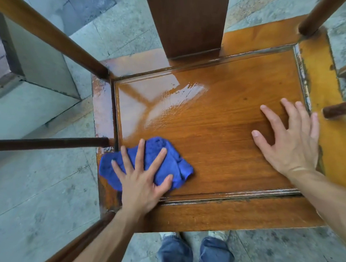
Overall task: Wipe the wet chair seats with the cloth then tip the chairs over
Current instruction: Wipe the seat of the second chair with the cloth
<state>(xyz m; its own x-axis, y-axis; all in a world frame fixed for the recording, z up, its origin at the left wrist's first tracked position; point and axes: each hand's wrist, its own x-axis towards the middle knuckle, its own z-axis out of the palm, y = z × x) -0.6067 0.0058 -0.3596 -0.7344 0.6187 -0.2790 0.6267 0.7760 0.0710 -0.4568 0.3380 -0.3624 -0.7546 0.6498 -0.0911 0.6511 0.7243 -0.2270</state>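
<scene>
A wooden chair seat (218, 137) fills the middle of the view, seen from above. Its far-left part is glossy with water; the near and right part looks dull. A crumpled blue cloth (172, 165) lies on the seat's near-left corner. My left hand (143, 181) presses flat on the cloth with fingers spread. My right hand (288, 141) rests flat on the seat's right side, fingers apart, holding nothing. The chair's broad back slat (185, 23) rises at the far edge.
Round wooden rails (52, 36) of the chair frame stand at the left, and others (339, 108) at the right. Grey stone paving (34, 193) surrounds the chair, with a step (41, 60) at the far left. My jeans and shoes (193, 252) show below the seat's front edge.
</scene>
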